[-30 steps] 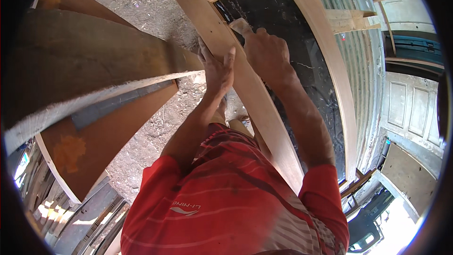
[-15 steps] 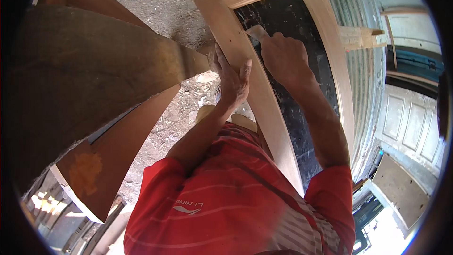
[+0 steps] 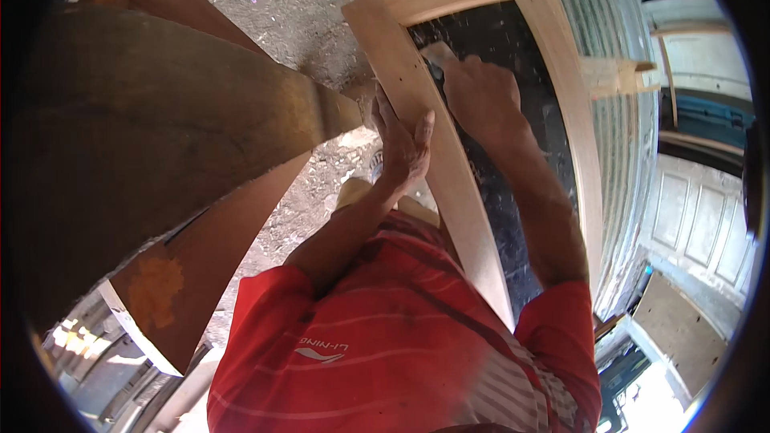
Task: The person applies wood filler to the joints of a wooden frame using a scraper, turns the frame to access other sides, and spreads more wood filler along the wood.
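Observation:
A pale wooden frame (image 3: 451, 162) with a curved top rail surrounds a dark, scuffed panel (image 3: 505, 40) in front of me. In my right hand (image 3: 484, 103) is a putty knife (image 3: 438, 53), gripped in closed fingers. Its flat blade lies at the inner edge of the frame's left stile, near the far corner. My left hand (image 3: 403, 148) rests against the outer edge of that same stile, fingers stretched along the side and thumb apart on the face. Small dark spots mark the stile beyond my left hand.
Large brown wooden boards (image 3: 184, 120) with orange-brown filler patches stand close on my left. Corrugated sheets (image 3: 613, 112) lie to the right of the frame, and a white panelled door (image 3: 696, 212) is farther right. Shavings litter the dirt ground (image 3: 301, 40).
The putty knife has shifted slightly along the stile toward the far corner. My left hand keeps its place on the edge. The whole view has moved a little.

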The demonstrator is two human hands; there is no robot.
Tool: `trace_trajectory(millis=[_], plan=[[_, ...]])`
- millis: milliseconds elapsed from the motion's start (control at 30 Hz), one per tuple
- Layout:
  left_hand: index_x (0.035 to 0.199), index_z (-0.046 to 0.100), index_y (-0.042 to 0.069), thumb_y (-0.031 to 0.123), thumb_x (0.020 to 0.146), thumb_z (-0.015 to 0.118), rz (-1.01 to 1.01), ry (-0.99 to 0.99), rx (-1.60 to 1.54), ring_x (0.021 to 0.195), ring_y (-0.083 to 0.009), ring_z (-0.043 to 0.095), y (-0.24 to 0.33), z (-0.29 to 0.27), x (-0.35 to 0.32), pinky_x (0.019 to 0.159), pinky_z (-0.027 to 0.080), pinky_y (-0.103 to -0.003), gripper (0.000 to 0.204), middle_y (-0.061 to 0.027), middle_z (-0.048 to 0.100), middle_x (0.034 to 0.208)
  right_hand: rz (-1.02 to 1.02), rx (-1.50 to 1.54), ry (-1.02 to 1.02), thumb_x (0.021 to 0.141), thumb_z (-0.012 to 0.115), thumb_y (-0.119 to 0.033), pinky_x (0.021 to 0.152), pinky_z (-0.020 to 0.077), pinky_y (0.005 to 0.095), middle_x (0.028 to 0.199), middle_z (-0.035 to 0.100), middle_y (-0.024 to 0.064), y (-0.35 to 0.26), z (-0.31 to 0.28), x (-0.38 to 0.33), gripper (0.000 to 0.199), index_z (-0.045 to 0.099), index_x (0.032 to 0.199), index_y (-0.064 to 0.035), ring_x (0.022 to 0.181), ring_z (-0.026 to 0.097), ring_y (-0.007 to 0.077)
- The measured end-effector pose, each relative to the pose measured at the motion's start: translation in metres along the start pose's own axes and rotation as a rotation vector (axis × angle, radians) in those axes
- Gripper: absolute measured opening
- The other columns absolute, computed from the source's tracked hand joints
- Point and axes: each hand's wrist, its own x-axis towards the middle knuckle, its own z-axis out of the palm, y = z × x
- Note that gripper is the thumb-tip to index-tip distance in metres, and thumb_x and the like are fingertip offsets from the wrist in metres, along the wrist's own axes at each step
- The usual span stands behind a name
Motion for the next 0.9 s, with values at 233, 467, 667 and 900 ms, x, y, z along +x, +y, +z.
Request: trace_trajectory(millis=[233, 467, 667, 900], plan=[[0.165, -0.005, 0.001, 0.049, 0.104, 0.061, 0.009, 0.013, -0.02, 0.146, -0.0501, 0.031, -0.002, 0.003, -0.001, 0.12, 0.036, -0.056, 0.102, -0.035, 0.013, 0.159, -0.018, 0.019, 0.009, 0.095, 0.053, -0.008, 0.078, 0.0606, 0.0507, 0.093, 0.074, 0.0225, -0.002, -0.004, 0.005, 0.026, 0.074, 0.111, -0.0052, 0.086, 0.076, 0.038], [0.164, -0.003, 0.0, 0.051, 0.102, 0.062, 0.04, 0.016, 0.015, 0.146, -0.0518, 0.03, -0.008, -0.001, 0.005, 0.119, 0.035, -0.057, 0.104, -0.0367, 0.01, 0.161, -0.026, 0.109, 0.04, 0.096, 0.051, -0.008, 0.081, 0.0592, 0.0526, 0.095, 0.074, 0.0251, -0.002, -0.007, 0.022, 0.036, 0.071, 0.125, -0.0099, 0.089, 0.075, 0.0401], [0.164, 0.006, -0.003, 0.029, 0.098, 0.071, 0.052, 0.073, -0.048, 0.144, -0.0505, 0.032, 0.003, -0.003, 0.006, 0.12, 0.035, -0.054, 0.097, -0.0348, 0.017, 0.16, -0.026, 0.001, 0.009, 0.096, 0.052, -0.01, 0.082, 0.0592, 0.0522, 0.094, 0.074, 0.0241, -0.006, 0.0, 0.036, 0.037, 0.066, 0.13, -0.0072, 0.09, 0.075, 0.0393], [0.162, 0.009, -0.008, 0.029, 0.097, 0.07, 0.051, 0.079, -0.002, 0.142, -0.0521, 0.034, -0.009, 0.012, 0.008, 0.12, 0.031, -0.056, 0.096, -0.0372, 0.021, 0.159, -0.036, -0.049, 0.069, 0.092, 0.061, -0.014, 0.077, 0.0616, 0.0498, 0.089, 0.076, 0.0185, 0.01, 0.019, 0.025, 0.022, 0.074, 0.109, -0.0098, 0.086, 0.077, 0.0365]])
